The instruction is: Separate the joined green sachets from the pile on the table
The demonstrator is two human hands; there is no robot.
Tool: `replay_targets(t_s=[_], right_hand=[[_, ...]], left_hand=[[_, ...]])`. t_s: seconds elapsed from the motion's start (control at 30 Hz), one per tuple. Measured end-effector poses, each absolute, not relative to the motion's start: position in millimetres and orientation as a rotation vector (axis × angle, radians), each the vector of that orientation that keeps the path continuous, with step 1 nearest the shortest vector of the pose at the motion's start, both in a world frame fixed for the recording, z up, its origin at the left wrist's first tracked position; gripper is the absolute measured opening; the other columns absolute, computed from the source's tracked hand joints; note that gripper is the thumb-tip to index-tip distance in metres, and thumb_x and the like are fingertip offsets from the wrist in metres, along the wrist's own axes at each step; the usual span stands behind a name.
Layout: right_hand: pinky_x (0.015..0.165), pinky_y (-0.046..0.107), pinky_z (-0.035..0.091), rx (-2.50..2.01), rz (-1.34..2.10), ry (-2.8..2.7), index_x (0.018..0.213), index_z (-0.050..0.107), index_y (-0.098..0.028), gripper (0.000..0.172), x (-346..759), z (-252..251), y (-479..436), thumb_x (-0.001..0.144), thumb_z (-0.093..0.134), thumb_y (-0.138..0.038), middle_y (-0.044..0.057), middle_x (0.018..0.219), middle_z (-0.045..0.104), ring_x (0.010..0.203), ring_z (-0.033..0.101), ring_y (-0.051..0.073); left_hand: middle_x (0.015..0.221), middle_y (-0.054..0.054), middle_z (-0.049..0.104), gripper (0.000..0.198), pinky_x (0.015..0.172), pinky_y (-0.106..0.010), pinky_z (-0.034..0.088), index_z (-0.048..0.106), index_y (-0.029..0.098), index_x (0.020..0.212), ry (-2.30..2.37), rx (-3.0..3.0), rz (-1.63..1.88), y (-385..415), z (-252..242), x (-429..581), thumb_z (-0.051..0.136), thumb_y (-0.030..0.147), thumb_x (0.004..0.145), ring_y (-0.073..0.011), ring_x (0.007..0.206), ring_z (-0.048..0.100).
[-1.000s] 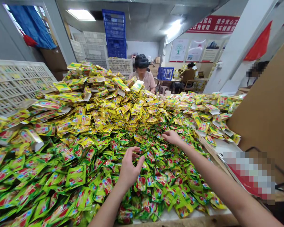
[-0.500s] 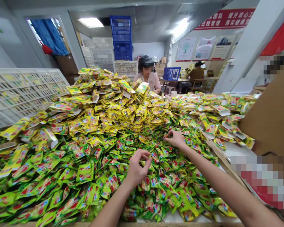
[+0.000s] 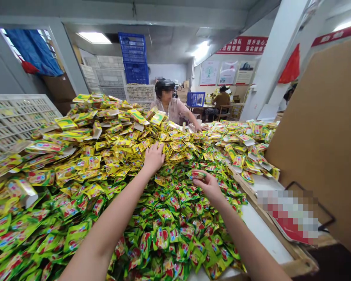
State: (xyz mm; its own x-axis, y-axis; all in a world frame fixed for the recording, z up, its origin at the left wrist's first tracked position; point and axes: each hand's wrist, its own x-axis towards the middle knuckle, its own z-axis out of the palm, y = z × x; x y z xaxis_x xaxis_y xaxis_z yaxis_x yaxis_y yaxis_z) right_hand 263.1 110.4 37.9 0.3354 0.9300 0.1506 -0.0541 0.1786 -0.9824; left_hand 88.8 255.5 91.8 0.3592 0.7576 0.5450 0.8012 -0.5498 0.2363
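Observation:
My left hand (image 3: 154, 157) reaches onto the heap of yellow packets (image 3: 109, 162), back of the hand up, fingers stretched forward and a little apart. Its fingertips touch or nearly touch the packets there; I see nothing held in it. My right hand (image 3: 211, 188) is closed, pinching a small green packet (image 3: 197, 175) with a red print between thumb and fingers, just above the pile. Below and around both hands lie many loose green packets (image 3: 163, 236) with red fruit pictures.
Opened yellow boxes (image 3: 66, 123) top the heap. A white plastic crate (image 3: 20, 121) leans at the left. A wooden table edge (image 3: 269, 220) and a large cardboard sheet (image 3: 318, 128) are at the right. Across the heap a co-worker (image 3: 175, 107) reaches an arm onto it.
My left hand has moved forward and left, from the green packets to the yellow ones. My right hand now holds a green packet up. The view has turned right; the co-worker's arm is now stretched out.

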Motion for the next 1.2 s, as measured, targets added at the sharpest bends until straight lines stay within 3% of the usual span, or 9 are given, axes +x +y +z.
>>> replay_targets(t_s=[0.13,0.23,0.4,0.5,0.6,0.73,0.9,1.03,1.2], right_hand=[[0.066,0.036,0.054,-1.031,1.117,-0.827,0.072,0.066,-0.018,0.037,244.3,28.5,97.5,0.053,0.078,-0.047,0.003,0.068,0.068,0.064,0.065,0.018],[0.057,0.032,0.054,-0.976,1.214,-0.732,0.072,0.069,-0.017,0.041,237.0,21.2,95.3,0.054,0.078,-0.052,0.001,0.060,0.064,0.056,0.061,0.015],[0.032,0.017,0.028,-0.965,1.186,-0.655,0.085,0.073,-0.017,0.045,233.5,13.1,91.1,0.051,0.083,-0.044,-0.009,0.044,0.045,0.037,0.033,0.004],[0.031,0.017,0.019,-1.017,1.067,-0.691,0.094,0.072,-0.016,0.047,232.1,13.6,86.1,0.057,0.080,-0.044,-0.012,0.041,0.035,0.035,0.022,0.003],[0.036,0.019,0.034,-1.058,1.005,-0.735,0.093,0.071,-0.016,0.046,226.8,17.0,80.8,0.057,0.080,-0.044,-0.006,0.050,0.053,0.041,0.039,0.007],[0.047,0.024,0.047,-1.025,1.069,-0.750,0.065,0.068,-0.017,0.035,214.2,16.3,75.8,0.051,0.082,-0.046,0.001,0.060,0.065,0.051,0.054,0.012],[0.033,0.020,0.035,-1.029,1.206,-0.617,0.071,0.068,-0.019,0.042,197.5,3.6,71.7,0.051,0.080,-0.054,-0.005,0.050,0.058,0.035,0.041,0.007],[0.040,0.022,0.041,-0.994,1.216,-0.520,0.073,0.069,-0.020,0.039,183.5,0.0,67.0,0.052,0.081,-0.051,0.000,0.066,0.068,0.049,0.052,0.011],[0.049,0.027,0.049,-1.009,1.327,-0.554,0.065,0.068,-0.019,0.046,175.1,3.5,54.7,0.058,0.071,-0.065,0.004,0.062,0.069,0.057,0.061,0.018]], left_hand=[[0.107,-0.013,0.062,0.038,0.094,-0.044,0.037,0.057,0.018,0.115,-1.514,-2.520,-0.904,249.2,86.2,85.2,0.055,0.019,0.078,-0.0308,0.105,0.054],[0.101,-0.011,0.063,0.030,0.091,-0.045,0.037,0.062,0.020,0.106,-1.541,-2.512,-0.943,244.3,89.2,78.8,0.056,0.018,0.076,-0.0314,0.102,0.055],[0.105,-0.010,0.063,0.018,0.091,-0.042,0.040,0.062,0.019,0.094,-1.549,-2.484,-1.186,215.2,95.2,67.3,0.048,0.028,0.086,-0.0280,0.104,0.054],[0.090,-0.005,0.066,0.023,0.076,-0.031,0.047,0.058,0.019,0.094,-1.589,-2.674,-1.485,172.7,84.0,65.0,0.045,0.037,0.088,-0.0188,0.083,0.061],[0.086,-0.002,0.066,0.035,0.066,-0.025,0.048,0.056,0.019,0.092,-1.859,-3.072,-2.148,126.2,59.4,71.2,0.061,0.050,0.076,-0.0144,0.072,0.062],[0.078,0.002,0.063,0.047,0.062,-0.021,0.046,0.055,0.019,0.086,-2.234,-2.917,-2.697,92.4,27.2,87.3,0.073,0.054,0.062,-0.0093,0.064,0.057],[0.065,0.006,0.052,0.046,0.057,-0.019,0.043,0.048,0.019,0.077,-2.206,-2.717,-2.602,89.6,8.7,93.8,0.071,0.057,0.064,-0.0080,0.058,0.050],[0.074,0.003,0.054,0.047,0.062,-0.022,0.045,0.045,0.021,0.083,-2.349,-2.421,-2.669,86.8,-1.9,94.8,0.059,0.064,0.071,-0.0112,0.066,0.053],[0.080,0.000,0.052,0.046,0.071,-0.026,0.046,0.038,0.023,0.088,-2.403,-2.197,-2.647,73.6,-11.2,102.7,0.049,0.066,0.077,-0.0148,0.073,0.054]])
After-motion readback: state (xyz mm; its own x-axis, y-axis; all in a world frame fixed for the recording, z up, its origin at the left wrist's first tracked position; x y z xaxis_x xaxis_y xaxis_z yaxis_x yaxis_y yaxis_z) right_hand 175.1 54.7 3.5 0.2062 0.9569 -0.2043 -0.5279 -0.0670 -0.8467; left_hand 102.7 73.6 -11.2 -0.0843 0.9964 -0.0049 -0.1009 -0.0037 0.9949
